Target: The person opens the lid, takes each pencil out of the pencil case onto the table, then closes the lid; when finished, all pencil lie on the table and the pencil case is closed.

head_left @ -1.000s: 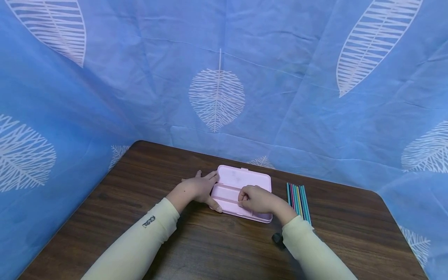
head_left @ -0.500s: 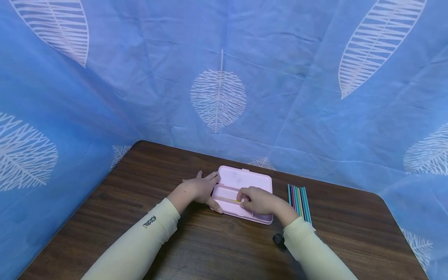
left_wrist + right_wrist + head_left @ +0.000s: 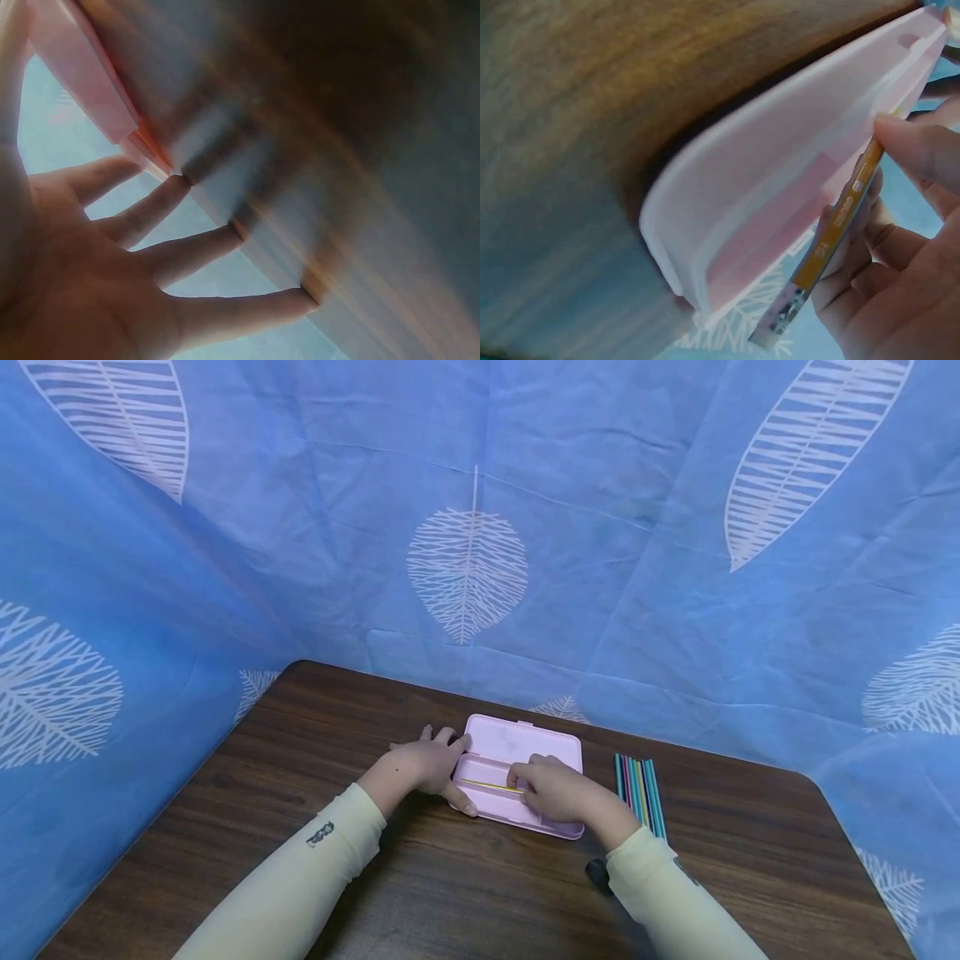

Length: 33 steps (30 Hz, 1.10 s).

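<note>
A pink pencil case (image 3: 525, 739) lies with its lid folded back on the dark wooden table. My left hand (image 3: 426, 767) is at its left end, fingers spread towards the lid and thumb by the front corner. Those straight fingers (image 3: 202, 251) reach the table in the left wrist view. Over the case's tray, my right hand (image 3: 553, 787) pinches a yellow pencil (image 3: 832, 225) between thumb and fingers. The pencil's pale eraser end sticks out below the hand in the right wrist view. In the head view its other part runs left along the tray.
Several coloured pencils (image 3: 640, 793), mostly teal, lie side by side to the right of the case, partly hidden by my right forearm. A small black object (image 3: 597, 874) sits beside the right sleeve. A blue leaf-patterned cloth (image 3: 465, 577) hangs behind the table (image 3: 420, 885).
The yellow pencil has come into view along the tray, beside the right fingers. My right hand has shifted only slightly. The left hand's fingers have bent a little at the lid's corner.
</note>
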{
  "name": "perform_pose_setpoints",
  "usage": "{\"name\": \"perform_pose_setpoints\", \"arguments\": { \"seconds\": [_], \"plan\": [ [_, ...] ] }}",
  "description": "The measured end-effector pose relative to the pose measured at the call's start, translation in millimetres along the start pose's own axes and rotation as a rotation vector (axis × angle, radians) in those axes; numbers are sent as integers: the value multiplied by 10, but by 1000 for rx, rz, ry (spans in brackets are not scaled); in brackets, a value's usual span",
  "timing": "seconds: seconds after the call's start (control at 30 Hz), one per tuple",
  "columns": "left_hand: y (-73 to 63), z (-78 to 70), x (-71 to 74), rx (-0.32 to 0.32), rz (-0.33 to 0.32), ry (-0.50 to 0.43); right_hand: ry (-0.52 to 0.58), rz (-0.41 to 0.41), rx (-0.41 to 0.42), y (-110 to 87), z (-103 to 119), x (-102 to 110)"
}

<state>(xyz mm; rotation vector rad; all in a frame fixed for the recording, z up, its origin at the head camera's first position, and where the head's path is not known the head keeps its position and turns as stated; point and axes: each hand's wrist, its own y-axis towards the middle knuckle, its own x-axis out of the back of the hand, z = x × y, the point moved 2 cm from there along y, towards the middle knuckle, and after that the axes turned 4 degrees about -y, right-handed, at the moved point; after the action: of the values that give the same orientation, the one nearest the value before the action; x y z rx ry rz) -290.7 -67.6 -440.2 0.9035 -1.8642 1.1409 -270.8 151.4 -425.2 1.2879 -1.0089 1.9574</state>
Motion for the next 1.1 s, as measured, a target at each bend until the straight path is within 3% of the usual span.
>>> {"name": "perform_pose_setpoints", "arguments": {
  "seconds": [0.57,0.73,1.1],
  "plan": [
    [-5,-16,-13,5,2,-27,-46,-42,-65,-399,-74,157],
    [-9,-7,-18,10,-2,-29,21,-36,-99,-508,-165,177],
    [-40,-26,-31,-9,-23,-34,290,-34,-162,-811,-485,99]
  ]
}}
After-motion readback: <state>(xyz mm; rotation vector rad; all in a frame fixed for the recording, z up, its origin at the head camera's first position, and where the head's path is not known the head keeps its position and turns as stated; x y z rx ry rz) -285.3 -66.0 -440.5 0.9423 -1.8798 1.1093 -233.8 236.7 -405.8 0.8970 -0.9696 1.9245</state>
